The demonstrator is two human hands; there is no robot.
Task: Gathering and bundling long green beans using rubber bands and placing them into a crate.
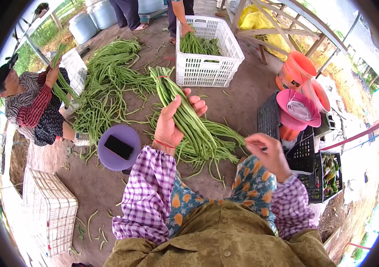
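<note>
A thick bundle of green yard-long beans point(189, 115) lies across the palm of my left hand point(171, 125), which grips it near the middle. A red band point(162, 77) circles the bundle at its far end. My right hand point(268, 152) is held apart from the bundle, over my right knee, with its fingers curled; whether anything is between the fingertips is hidden. Below the bundle, more yard-long beans point(224, 131) lie on the ground between my feet. A big heap of loose beans point(109, 73) spreads ahead to the left.
A white plastic crate point(206, 70) holds beans, and another person's hand point(186, 29) reaches into it. At left a seated person point(36, 103) holds beans. Nearby are a purple stool point(104, 160) bearing a phone point(119, 147), stacked white crates point(51, 210), orange buckets point(294, 71) and black crates point(304, 153).
</note>
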